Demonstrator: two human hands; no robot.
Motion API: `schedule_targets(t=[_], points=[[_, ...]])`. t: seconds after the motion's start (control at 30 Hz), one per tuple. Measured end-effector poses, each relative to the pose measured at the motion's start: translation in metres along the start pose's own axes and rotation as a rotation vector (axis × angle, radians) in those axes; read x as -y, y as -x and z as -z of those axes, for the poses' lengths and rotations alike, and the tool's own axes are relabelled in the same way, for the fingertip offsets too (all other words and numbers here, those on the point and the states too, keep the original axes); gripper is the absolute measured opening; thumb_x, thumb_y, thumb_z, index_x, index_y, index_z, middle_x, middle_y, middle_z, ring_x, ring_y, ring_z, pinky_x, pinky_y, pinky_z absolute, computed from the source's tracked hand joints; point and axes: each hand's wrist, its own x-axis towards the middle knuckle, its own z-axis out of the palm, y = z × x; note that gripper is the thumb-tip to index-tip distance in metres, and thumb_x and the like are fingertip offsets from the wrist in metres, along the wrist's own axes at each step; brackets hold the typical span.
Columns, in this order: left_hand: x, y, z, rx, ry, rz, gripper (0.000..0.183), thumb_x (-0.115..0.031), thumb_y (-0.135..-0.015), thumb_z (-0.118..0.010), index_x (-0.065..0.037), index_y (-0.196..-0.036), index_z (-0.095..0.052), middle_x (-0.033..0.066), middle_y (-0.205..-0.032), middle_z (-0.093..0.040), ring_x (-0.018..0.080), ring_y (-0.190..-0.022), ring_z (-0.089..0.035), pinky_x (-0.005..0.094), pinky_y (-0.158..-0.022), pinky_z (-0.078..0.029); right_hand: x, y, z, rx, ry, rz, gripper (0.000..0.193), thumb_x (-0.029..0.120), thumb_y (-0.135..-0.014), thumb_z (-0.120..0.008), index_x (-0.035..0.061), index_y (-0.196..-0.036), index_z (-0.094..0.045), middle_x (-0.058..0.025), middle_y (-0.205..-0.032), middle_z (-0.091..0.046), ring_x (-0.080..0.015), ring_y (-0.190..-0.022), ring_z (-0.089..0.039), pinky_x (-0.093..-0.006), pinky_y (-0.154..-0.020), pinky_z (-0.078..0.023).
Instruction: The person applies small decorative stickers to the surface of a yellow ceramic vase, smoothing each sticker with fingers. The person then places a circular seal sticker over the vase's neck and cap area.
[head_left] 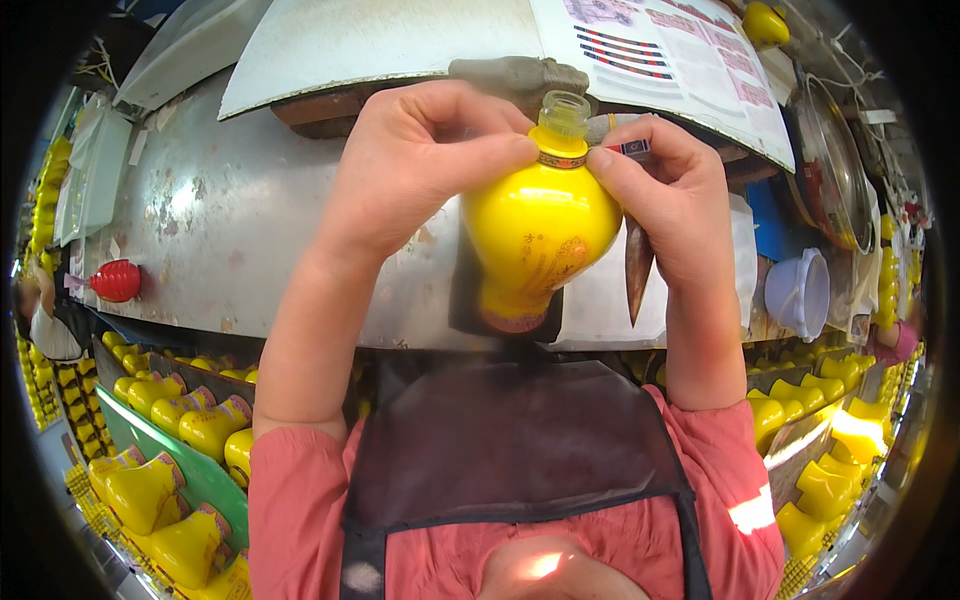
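A glossy yellow bottle [540, 225] with a clear glass mouth [566, 112] stands tilted before me, its base toward my apron. A narrow patterned decal band [562, 160] lies round the base of its neck. With its thumb on the left side of the band, my left hand [425, 165] closes on the neck, fingers partly hidden behind. My right hand [670, 200] presses its thumb to the band's right side, and a short dark and red piece shows between thumb and forefinger. Below that palm hangs a brown pointed tool [638, 270]; its upper end is hidden.
Behind the bottle lies a grey rolled cloth [515, 78], and a white board with printed decal sheets [650, 55] slopes beyond. A red ribbed container [115, 281] sits left on the metal table [220, 220]. A pale bucket [798, 292] stands right. Rows of yellow bottles [210, 425] flank me.
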Motion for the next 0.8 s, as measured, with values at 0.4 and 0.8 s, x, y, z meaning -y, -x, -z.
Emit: schedule_targets(t=[0.4, 0.8], points=[[-0.002, 0.003, -0.004, -0.007, -0.002, 0.013, 0.01, -0.005, -0.084, -0.081, 0.002, -0.088, -0.075, 0.007, -0.099, -0.075, 0.0111, -0.09, -0.067, 0.0267, -0.084, -0.053, -0.003, 0.0, 0.006, 0.061, -0.006, -0.039, 0.01, 0.01, -0.09, -0.074, 0.0015, -0.093, -0.07, 0.0024, -0.079, -0.067, -0.0008, -0.068, -0.057, -0.0173, -0.061, -0.042], [-0.009, 0.005, -0.007, 0.018, -0.052, 0.032, 0.009, -0.004, -0.083, -0.08, 0.001, -0.088, -0.075, 0.006, -0.097, -0.075, 0.0105, -0.09, -0.067, 0.0265, -0.083, -0.054, 0.004, -0.017, 0.022, 0.02, -0.142, -0.146, 0.029, 0.012, -0.093, -0.069, 0.0007, -0.12, -0.069, 0.0031, -0.084, -0.066, 0.0007, -0.065, -0.05, -0.016, -0.06, -0.038]])
